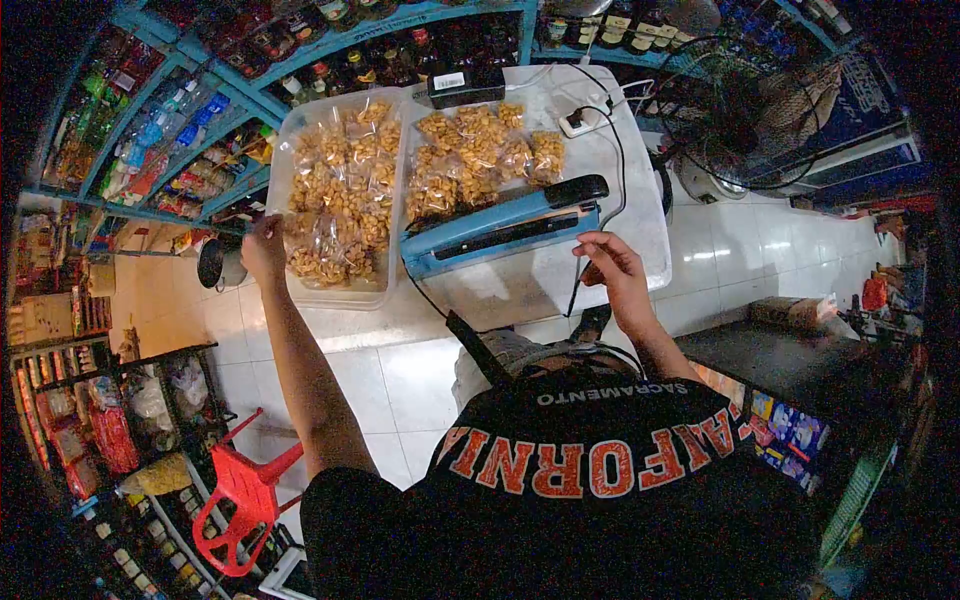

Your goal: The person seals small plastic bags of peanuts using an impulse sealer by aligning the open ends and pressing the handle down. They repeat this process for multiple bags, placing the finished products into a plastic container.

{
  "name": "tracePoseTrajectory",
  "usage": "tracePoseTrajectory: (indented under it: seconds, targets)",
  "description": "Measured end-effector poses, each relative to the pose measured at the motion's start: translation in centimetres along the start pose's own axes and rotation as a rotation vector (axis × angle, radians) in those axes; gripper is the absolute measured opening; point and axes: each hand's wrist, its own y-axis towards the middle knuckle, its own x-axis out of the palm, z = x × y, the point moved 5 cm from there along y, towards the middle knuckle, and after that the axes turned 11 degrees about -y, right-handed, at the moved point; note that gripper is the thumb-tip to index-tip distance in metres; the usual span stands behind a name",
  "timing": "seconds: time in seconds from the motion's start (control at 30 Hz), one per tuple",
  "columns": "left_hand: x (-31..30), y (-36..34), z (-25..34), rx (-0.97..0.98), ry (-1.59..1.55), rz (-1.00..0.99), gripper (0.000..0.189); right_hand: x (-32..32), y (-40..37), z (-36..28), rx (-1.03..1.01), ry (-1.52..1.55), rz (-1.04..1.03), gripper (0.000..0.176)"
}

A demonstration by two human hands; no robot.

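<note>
My left hand (264, 254) is closed at the left edge of a clear plastic tub (396, 270); whatever its fingers hold is hidden. Small clear bags of nut-like snacks (345, 190) fill the tub. My right hand (612, 266) has its fingers curled and pinched just beside the front right end of a blue impulse sealer (500, 236). Anything in that pinch is too small to make out. A dark cable runs past those fingertips. The sealer lies slanted on the white table (500, 300), its black-ended arm toward the back right. More snack bags (475, 150) lie behind it.
A black box (466, 88) and a white power plug (577, 122) with cables sit at the table's back. A fan (735, 110) stands to the right. Bottle-filled shelves (380, 30) line the back. A red plastic chair (245, 490) is at lower left.
</note>
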Motion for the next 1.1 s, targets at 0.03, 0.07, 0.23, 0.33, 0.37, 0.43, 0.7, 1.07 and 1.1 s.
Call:
tracePoseTrajectory:
  seconds: [0.03,0.07,0.23,0.33,0.37,0.43,0.7,1.07,1.1]
  targets:
    - [-1.0,-0.1,2.0,0.029,0.005,0.046,0.019,0.1,0.0,-0.3,0.005,-0.009,-0.002,0.020]
    - [-2.3,0.0,4.0,0.059,0.010,0.092,0.017,0.1,0.1,-0.4,0.011,-0.019,-0.002,0.020]
    - [-7.1,1.0,11.9,0.342,-0.035,0.200,0.009,-0.3,0.3,-0.7,-0.031,-0.002,0.003,0.021]
    - [-9.8,-0.3,18.6,0.372,-0.251,0.210,0.008,-0.5,0.3,-1.9,-0.052,-0.002,0.012,0.021]
    - [-10.1,-1.0,21.0,0.456,-0.274,0.138,0.008,-0.4,0.3,-2.5,-0.075,-0.015,0.009,0.022]
    - [-9.8,-3.5,25.4,0.512,-0.424,0.006,0.010,-0.7,0.1,-3.4,-0.119,-0.002,0.058,0.026]
    - [-3.8,-12.6,38.3,0.809,-0.865,-0.568,0.013,-2.5,-2.5,-7.0,-0.538,-0.381,-0.006,0.033]
    - [-0.3,-15.4,41.7,0.382,-1.163,-0.662,0.054,-7.0,-3.9,-5.7,-0.740,-0.287,0.295,0.018]
    - [-1.0,-15.9,43.1,0.391,-1.238,-0.666,0.049,-8.1,-4.3,-6.5,-0.665,-0.231,0.284,0.018]
